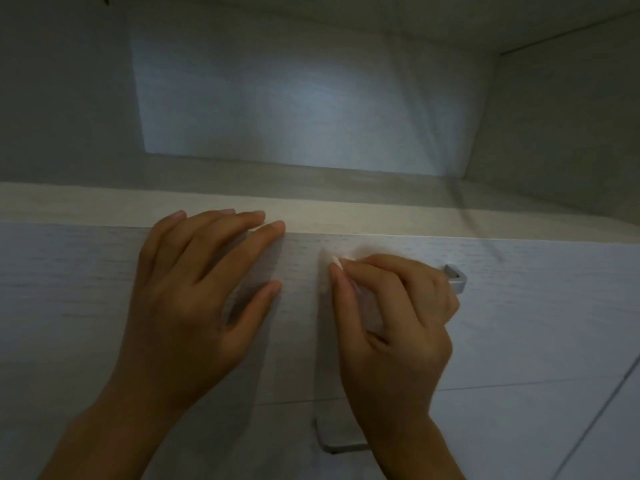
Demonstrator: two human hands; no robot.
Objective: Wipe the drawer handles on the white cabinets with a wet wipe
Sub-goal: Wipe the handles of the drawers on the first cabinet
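Nearest the camera, a metal lower handle (341, 443) sits on the lower drawer front (519, 427), its right part hidden behind the right wrist. A thin seam runs above it, and over that seam comes the upper drawer front (69, 289), white with a faint grain.

The left hand (194, 306) lies flat on that front, left of its middle. The fingers are straight and spread, gripping nothing, with the fingertips reaching the top edge.

Just to its right, the right hand (394, 323) is curled round the wet wipe (369, 306), a pale wad showing between thumb and fingers, with a white bit poking out at the fingertips. That hand covers most of the upper handle (456, 279); only the handle's grey right end peeks out past the knuckles. The wipe is pressed in at the handle, near the top edge of the front.

Beyond the top edge, a beige strip (381, 216) runs the full width. Further back is a dim open recess (277, 98), its back panel lit pale blue in the middle.
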